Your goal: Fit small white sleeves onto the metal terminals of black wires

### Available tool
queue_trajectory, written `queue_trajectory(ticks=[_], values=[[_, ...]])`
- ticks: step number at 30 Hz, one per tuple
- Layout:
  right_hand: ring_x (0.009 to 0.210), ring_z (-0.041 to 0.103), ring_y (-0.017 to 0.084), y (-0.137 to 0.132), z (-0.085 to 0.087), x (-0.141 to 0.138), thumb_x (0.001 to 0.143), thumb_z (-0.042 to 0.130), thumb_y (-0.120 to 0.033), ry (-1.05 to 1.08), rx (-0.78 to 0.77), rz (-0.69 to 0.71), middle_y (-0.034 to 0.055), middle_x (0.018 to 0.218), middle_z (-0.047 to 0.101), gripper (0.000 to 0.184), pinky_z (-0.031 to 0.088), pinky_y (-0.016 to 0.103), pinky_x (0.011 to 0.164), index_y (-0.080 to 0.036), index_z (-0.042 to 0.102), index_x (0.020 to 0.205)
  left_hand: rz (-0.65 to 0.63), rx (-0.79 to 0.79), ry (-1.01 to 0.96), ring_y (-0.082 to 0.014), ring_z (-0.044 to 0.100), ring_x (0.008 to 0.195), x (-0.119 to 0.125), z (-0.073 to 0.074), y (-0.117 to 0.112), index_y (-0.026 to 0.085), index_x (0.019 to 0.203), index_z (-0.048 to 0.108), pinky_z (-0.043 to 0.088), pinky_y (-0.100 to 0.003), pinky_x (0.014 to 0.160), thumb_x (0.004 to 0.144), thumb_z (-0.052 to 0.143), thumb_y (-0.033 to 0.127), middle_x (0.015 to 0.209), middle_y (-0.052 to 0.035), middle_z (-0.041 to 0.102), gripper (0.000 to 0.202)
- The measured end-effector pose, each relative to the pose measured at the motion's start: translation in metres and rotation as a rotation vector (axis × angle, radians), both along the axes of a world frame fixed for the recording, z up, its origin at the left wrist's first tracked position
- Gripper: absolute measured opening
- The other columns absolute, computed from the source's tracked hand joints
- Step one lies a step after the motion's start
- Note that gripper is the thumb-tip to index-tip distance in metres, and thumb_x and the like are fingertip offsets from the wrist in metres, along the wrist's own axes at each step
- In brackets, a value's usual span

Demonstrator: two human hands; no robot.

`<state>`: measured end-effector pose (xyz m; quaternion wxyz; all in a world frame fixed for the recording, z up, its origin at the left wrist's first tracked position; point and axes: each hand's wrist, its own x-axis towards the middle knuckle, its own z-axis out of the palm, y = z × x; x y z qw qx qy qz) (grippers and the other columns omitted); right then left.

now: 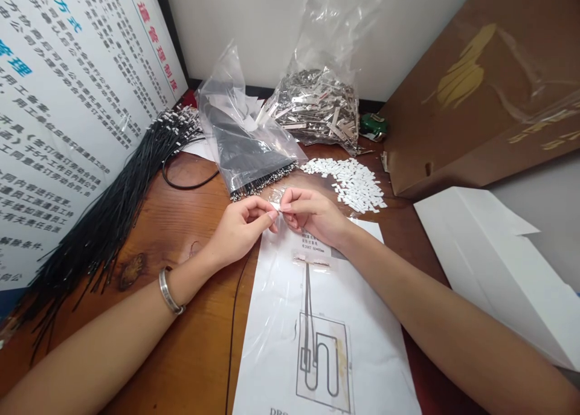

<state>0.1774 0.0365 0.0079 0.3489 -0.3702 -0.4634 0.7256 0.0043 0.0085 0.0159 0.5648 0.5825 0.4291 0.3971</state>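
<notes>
Wooden table [199, 324] had a printed diagram sheet [272, 342] nearest; at its far end, L hand [244, 226] & R hand [315, 214] met, each grip pinched tight by the fingertips on a small white pc [275, 206] btwn them; beyond lay piled white pcs [361, 188], bagged black wires [244, 143], then bagged metal strips [317, 110].

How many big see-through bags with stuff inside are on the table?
2. One clear plastic bag of black wires lies beyond the left hand; another clear plastic bag, holding silvery metal strips, is farther back and right. More could be hidden.
</notes>
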Motion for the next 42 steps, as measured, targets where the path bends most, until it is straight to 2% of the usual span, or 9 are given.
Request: queue_trajectory(ticks=[14, 22, 30, 36, 42], values=[[0.039, 0.041, 0.007, -0.0004, -0.0011, -0.0011, 0.064, 0.068, -0.024, -0.001, 0.007, 0.002, -0.0046, 0.044, 0.050, 0.015, 0.026, 0.022, 0.039, -0.018, 0.055, 0.060, -0.023, 0.002, -0.002, -0.0093, 0.054, 0.051, -0.0003, -0.0010, -0.0002, 0.016, 0.075, 0.058, 0.040, -0.021, 0.049, 0.080, 0.064, 0.034, 0.059, -0.0004, 0.064, 0.020], [0.040, 0.041, 0.007, -0.0002, -0.0032, -0.0007, 0.065, 0.068, -0.025, 0.006, 0.011, -0.002, -0.0042, 0.045, 0.051, 0.015, 0.027, 0.022, 0.040, -0.018, 0.055, 0.060, -0.020, 0.015, -0.007, -0.0079, 0.052, 0.050, -0.0013, -0.0033, -0.0006, 0.016, 0.077, 0.058, 0.041, -0.021, 0.050, 0.082, 0.062, 0.031, 0.060, 0.0001, 0.064, 0.016], [0.041, 0.041, 0.007, -0.0005, -0.0052, 0.0009, 0.066, 0.070, -0.028, 0.010, 0.044, 0.014, -0.0052, 0.046, 0.050, 0.019, 0.027, 0.022, 0.041, -0.018, 0.054, 0.063, -0.001, -0.003, 0.004, -0.0088, 0.053, 0.049, -0.0012, -0.0026, 0.0002, 0.016, 0.076, 0.059, 0.041, -0.022, 0.050, 0.080, 0.065, 0.033, 0.059, 0.0001, 0.064, 0.018], [0.041, 0.040, 0.007, -0.0009, -0.0061, 0.0010, 0.067, 0.071, -0.027, 0.002, 0.070, 0.032, -0.0056, 0.046, 0.050, 0.019, 0.027, 0.021, 0.041, -0.018, 0.054, 0.064, 0.003, -0.009, 0.015, -0.0086, 0.054, 0.050, -0.0020, -0.0039, 0.0004, 0.016, 0.074, 0.059, 0.040, -0.021, 0.049, 0.079, 0.064, 0.030, 0.059, -0.0001, 0.064, 0.016], [0.042, 0.041, 0.007, -0.0003, -0.0064, 0.0022, 0.068, 0.071, -0.027, -0.006, 0.103, 0.052, -0.0056, 0.046, 0.050, 0.018, 0.027, 0.021, 0.041, -0.018, 0.055, 0.065, 0.026, -0.027, 0.038, -0.0062, 0.048, 0.043, -0.0012, -0.0031, -0.0001, 0.015, 0.069, 0.058, 0.035, -0.020, 0.044, 0.076, 0.064, 0.024, 0.058, -0.0007, 0.066, 0.013]])
